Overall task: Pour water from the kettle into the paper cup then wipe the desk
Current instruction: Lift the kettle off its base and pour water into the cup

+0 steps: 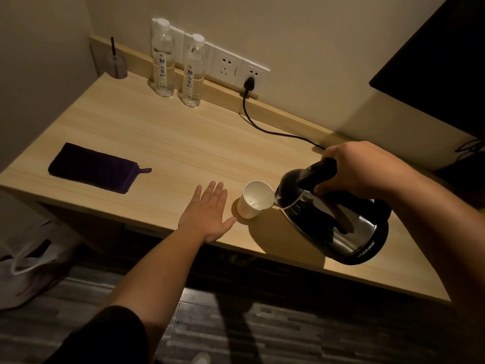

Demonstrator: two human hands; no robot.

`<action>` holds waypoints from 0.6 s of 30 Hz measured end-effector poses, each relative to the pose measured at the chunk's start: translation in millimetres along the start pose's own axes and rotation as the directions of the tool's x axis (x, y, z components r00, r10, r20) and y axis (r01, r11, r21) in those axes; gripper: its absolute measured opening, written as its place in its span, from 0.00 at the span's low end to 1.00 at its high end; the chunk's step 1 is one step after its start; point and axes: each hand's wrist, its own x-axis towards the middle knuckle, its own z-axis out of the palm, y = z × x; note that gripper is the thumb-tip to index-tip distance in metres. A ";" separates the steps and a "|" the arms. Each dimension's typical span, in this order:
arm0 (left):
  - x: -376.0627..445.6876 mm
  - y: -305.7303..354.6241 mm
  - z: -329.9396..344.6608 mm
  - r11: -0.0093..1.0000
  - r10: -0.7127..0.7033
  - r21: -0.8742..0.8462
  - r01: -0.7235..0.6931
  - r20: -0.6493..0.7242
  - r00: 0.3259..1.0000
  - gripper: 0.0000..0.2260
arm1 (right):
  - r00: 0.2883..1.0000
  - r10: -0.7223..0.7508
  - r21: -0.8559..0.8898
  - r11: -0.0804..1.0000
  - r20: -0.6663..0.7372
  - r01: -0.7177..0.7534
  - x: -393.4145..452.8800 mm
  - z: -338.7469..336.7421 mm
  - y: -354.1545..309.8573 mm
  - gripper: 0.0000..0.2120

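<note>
A white paper cup [252, 199] stands near the front edge of the wooden desk [162, 143]. My right hand [359, 166] grips the black handle of a steel kettle [338, 224], which is tilted left with its spout over the cup's rim; water runs into the cup. Flat on the desk just left of the cup lies my left hand [210, 212], fingers spread, thumb close to the cup's base, holding nothing. A dark purple cloth [91, 168] lies folded at the desk's left.
Two clear water bottles [178, 64] stand at the back by the wall sockets [236, 67]. A black cord [265, 127] runs from a plug towards the kettle's side. A small purple holder [116, 65] sits in the back left corner. A white bag [29, 261] lies on the floor.
</note>
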 end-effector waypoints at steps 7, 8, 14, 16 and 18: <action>-0.6 0.0 -0.1 1.000 -0.001 0.002 0.001 0.003 1.000 0.39 | 1.000 -0.008 -0.035 0.999 0.005 0.008 2.7 -7.8 -5.4 0.14; -0.6 -0.1 -0.3 1.000 -0.001 0.002 0.001 0.003 1.000 0.39 | 1.000 -0.008 -0.031 0.999 0.011 0.008 2.9 -8.7 -6.4 0.14; -0.2 -0.1 -1.0 1.000 0.003 -0.001 -0.003 0.003 1.000 0.39 | 0.999 -0.001 -0.040 0.999 0.039 0.003 5.1 -11.6 -11.0 0.15; -0.2 0.0 -0.6 1.000 0.005 0.000 -0.005 0.009 1.000 0.39 | 0.999 -0.001 -0.049 0.999 0.043 0.003 5.7 -12.9 -12.4 0.15; -0.3 0.3 -0.4 1.000 0.005 -0.002 -0.005 0.011 1.000 0.39 | 0.999 0.000 -0.056 0.998 0.040 0.002 5.8 -14.3 -13.6 0.16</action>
